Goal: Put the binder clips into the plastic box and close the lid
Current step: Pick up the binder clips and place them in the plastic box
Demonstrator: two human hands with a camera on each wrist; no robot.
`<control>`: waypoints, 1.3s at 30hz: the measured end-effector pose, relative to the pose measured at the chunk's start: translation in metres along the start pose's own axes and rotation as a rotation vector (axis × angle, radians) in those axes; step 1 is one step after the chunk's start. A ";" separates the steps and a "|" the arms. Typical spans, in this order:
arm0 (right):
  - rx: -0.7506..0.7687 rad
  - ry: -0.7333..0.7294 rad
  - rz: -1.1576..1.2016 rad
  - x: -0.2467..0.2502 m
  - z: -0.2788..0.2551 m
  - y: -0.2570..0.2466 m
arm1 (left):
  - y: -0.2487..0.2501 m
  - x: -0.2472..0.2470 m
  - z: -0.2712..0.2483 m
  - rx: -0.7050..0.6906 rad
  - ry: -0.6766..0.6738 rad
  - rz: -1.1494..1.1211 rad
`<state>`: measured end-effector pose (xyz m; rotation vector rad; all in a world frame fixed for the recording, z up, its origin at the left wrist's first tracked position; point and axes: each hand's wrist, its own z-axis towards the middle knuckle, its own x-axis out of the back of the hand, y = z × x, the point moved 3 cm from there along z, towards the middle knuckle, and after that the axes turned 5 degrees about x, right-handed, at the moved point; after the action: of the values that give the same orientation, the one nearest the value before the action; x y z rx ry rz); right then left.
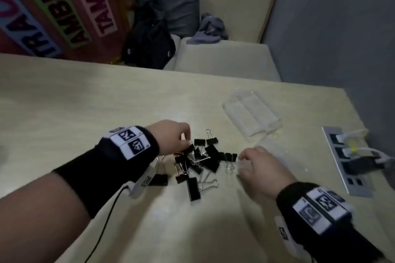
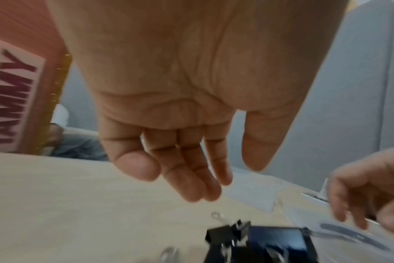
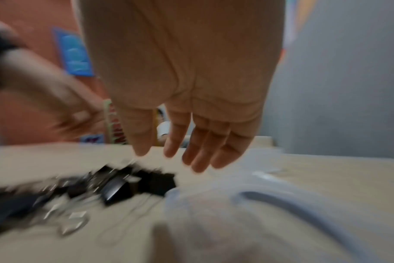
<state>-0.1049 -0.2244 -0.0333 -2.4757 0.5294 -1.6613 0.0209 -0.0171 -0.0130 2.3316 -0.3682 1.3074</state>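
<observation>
Head view
Binder clips: a loose heap of black clips with wire handles is seen on the desk, near its middle; a few lie apart toward the near edge.
Left hand: held over the left side of the heap, fingers bent down toward the clips; whether a clip is touched cannot be told.
Right hand: held just right of the heap, over the clear plastic box, which is only faintly made out.
Lid: a clear plastic piece lies flat beyond the box, toward the far right corner of the desk.
Power strip: set along the right edge, with plugs in it.

Left wrist view
Left hand: fingers are seen relaxed and nearly straight, nothing held, above the binder clips.

Right wrist view
Right hand: fingers are seen straight and empty, above the rim of the plastic box; the picture is blurred.
</observation>
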 end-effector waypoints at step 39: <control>-0.030 0.143 0.088 -0.042 0.029 -0.033 | 0.074 0.001 0.105 -0.138 0.152 0.410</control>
<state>-0.0854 -0.1817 -0.0714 -2.3285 0.6737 -1.8167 0.0670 -0.1333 -0.0415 2.0941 -0.8918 1.5751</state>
